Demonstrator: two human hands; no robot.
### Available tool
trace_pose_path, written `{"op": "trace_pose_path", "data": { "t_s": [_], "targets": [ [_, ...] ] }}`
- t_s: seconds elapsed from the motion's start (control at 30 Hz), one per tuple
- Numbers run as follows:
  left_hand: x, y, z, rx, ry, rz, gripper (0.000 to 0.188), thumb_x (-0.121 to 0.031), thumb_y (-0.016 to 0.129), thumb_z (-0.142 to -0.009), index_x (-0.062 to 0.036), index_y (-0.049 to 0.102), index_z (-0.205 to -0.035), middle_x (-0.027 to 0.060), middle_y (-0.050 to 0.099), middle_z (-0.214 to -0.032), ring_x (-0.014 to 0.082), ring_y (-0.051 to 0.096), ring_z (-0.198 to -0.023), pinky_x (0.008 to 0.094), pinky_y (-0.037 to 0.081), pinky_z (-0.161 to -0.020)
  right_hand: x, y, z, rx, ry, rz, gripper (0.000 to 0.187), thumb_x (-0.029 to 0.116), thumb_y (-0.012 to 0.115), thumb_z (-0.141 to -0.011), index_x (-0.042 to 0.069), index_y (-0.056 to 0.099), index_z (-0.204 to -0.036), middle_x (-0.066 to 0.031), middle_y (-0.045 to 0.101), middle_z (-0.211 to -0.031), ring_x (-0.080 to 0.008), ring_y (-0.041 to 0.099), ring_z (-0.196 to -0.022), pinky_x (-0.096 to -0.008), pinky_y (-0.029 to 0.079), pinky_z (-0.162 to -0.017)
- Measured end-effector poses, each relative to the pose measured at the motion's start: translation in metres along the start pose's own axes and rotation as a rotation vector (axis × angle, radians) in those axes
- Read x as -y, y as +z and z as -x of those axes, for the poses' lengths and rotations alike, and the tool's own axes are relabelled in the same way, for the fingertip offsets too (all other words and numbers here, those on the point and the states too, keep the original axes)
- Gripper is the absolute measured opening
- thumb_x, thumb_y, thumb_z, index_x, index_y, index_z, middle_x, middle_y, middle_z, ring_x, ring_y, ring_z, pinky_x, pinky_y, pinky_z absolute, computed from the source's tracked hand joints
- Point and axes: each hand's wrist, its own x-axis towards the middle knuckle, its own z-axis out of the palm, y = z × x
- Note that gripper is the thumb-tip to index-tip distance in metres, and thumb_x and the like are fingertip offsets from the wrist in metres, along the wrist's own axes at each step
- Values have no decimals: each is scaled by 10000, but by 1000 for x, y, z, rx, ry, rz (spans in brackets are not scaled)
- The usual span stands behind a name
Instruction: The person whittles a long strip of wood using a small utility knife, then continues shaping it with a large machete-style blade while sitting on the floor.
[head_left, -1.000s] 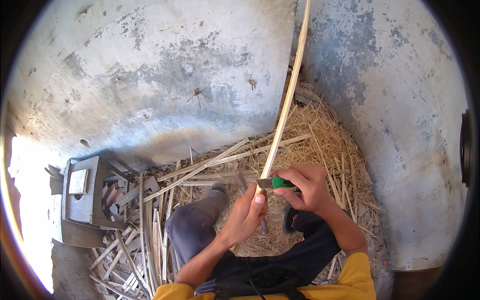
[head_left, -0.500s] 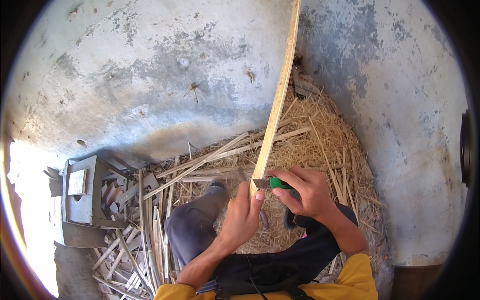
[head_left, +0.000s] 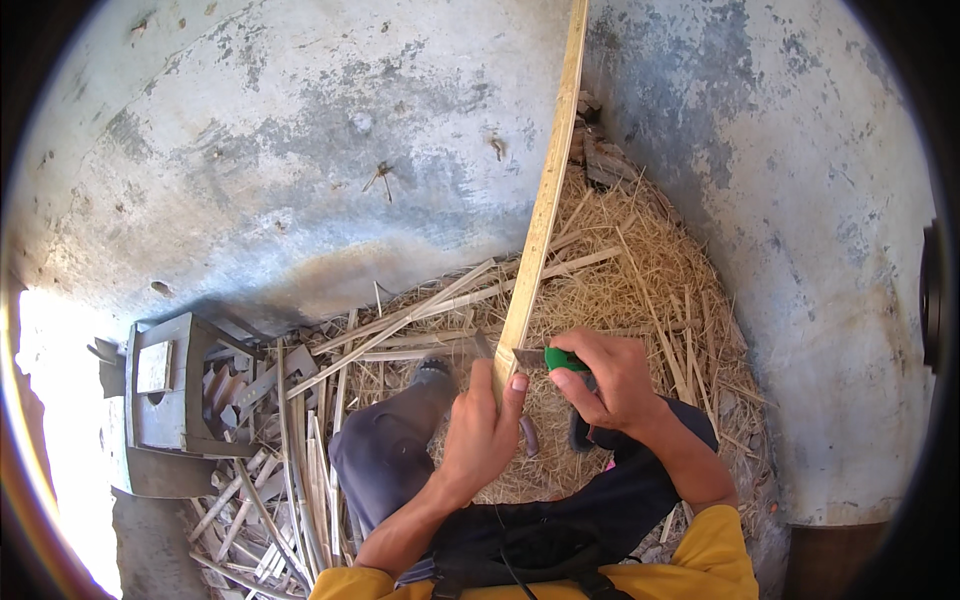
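Note:
A long pale strip of wood or bamboo runs from my hands up past the top of the view. Its near end is in my left hand, thumb pressed on the face and fingers wrapped behind. My right hand grips a tool with a green handle. The tool's short metal blade points left, its tip at the strip's right edge just above my left thumb. A grey metal piece shows beside my left fingers, and a curved brown piece below; whether they join is hidden.
Straw and shavings cover the floor around my boots. Loose pale strips lie to the left, near a grey wooden box with an open side. Weathered walls meet in a corner ahead.
The green-handled blade has drawn back a little to the right; it overlapped the strip before. The strip's upper part has shifted slightly left. My left hand keeps its grip.

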Motion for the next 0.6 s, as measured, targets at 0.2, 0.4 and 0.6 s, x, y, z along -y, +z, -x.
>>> {"op": "trace_pose_path", "data": {
  "t_s": [0.2,0.4,0.6],
  "targets": [
    [-1,-1,0,4,0,-9,221,-182,533,-1078,25,459,-1062,210,595,-716,352,604,-618,435,447,-597,-1,2,1,50,-64,104,284,312,752,-922,71,683,-1057,-73,713,-870,-265,705,-690,-366,539,-571],
    [1,1,1,-17,40,8,233,-181,553,-1073,23,444,-1040,197,580,-675,333,581,-574,424,437,-566,-3,3,0,10,-56,120,281,320,750,-926,72,693,-1045,-68,702,-845,-258,694,-671,-360,528,-557],
    [5,1,0,-35,49,-12,222,-165,575,-1060,23,456,-1067,196,603,-688,333,628,-591,417,452,-564,-4,4,1,21,-60,116,283,322,752,-923,84,704,-1068,-56,712,-855,-249,700,-664,-357,533,-548]
  ]
}}
